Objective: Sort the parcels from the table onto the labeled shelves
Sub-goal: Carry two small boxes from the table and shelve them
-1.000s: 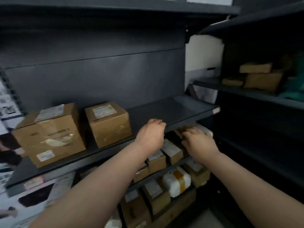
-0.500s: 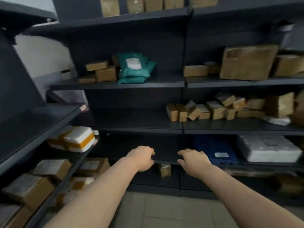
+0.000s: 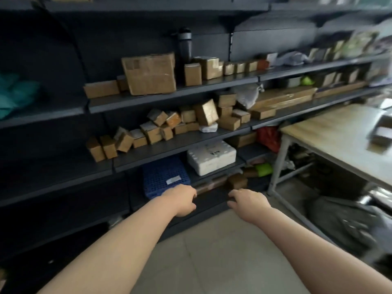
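Currently, head view, the only one. The left hand (image 3: 182, 200) and right hand (image 3: 248, 203) are held out low over the pale tiled floor (image 3: 212, 262), near each other but apart. Fingers are loosely curled, with nothing in either hand. Both hang in front of the lowest levels of the dark grey metal shelves (image 3: 169, 96); no contact with a shelf that I can make out.

Task's things: the flat dark parcels (image 3: 381, 132) lie on the pale wood-topped table (image 3: 328, 132) at far right, well apart from both hands. Motion blur there, so count, labels and material are not readable.

On the shelves:
- a large brown cardboard box (image 3: 150, 73) on an upper level
- a jumble of small brown cardboard boxes (image 3: 157, 130) one level below
- a white foam box (image 3: 212, 158) and a blue perforated plastic crate (image 3: 165, 177) lower down

Handling, judged: if the table parcels resemble the shelved cartons, expect light, stiff, taped cardboard, with slick tape faces and crushable corners. Best hold is fingers and thumb across two opposite side walls, or a palm under a flat one. Keep the label side up to read it against the shelf tags. Weight is unknown, so make the first lift with both hands.
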